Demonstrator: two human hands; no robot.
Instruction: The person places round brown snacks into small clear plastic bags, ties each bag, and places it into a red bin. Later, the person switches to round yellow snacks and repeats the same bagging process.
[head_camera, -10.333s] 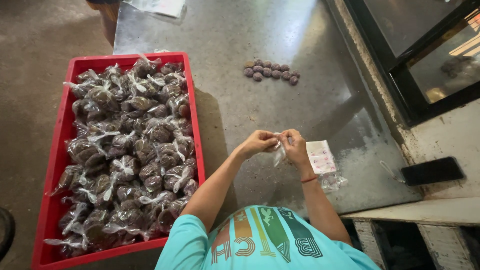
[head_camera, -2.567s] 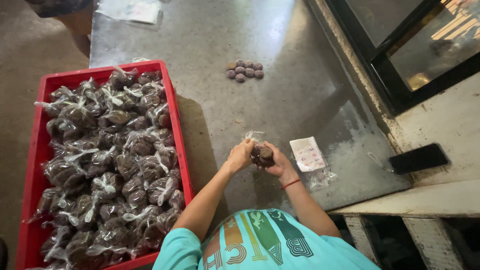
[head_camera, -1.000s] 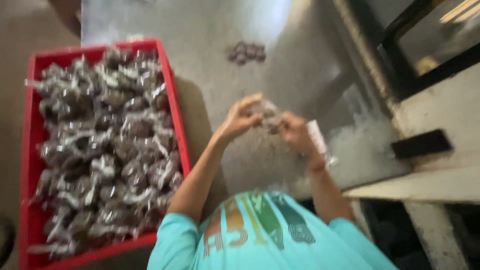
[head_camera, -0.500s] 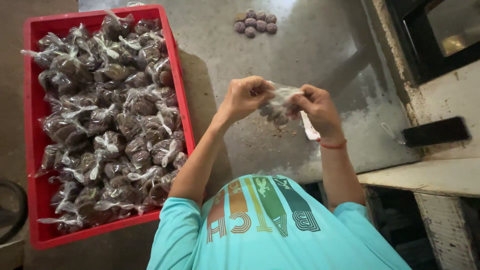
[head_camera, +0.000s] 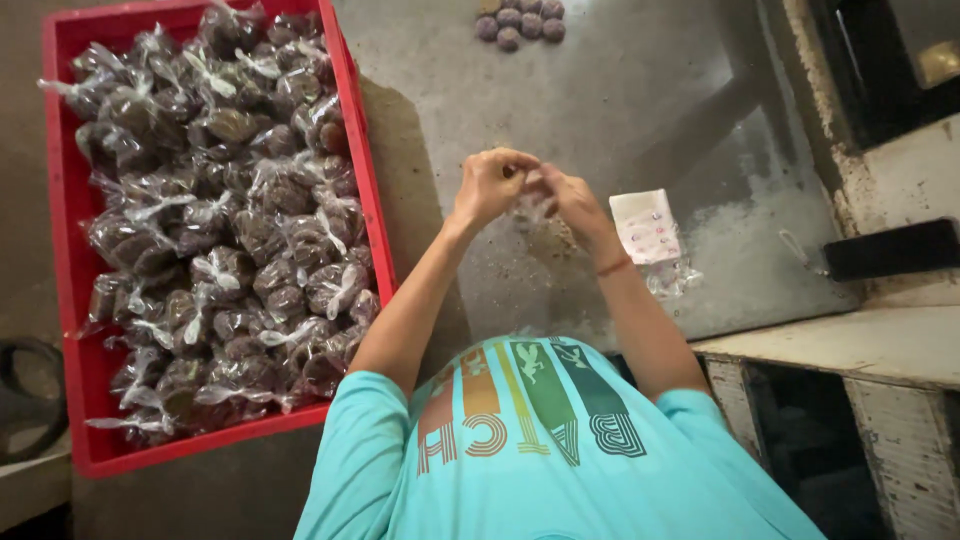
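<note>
Both hands pinch a small clear bag above the grey surface (head_camera: 620, 110).

The left hand (head_camera: 492, 188) and right hand (head_camera: 572, 200) meet, fingers closed on the bag (head_camera: 532, 205), apparently closing its top; its contents are hidden. A red crate (head_camera: 372, 190) of filled bags sits left; dark balls (head_camera: 522, 18) are cut off at the top.
</note>
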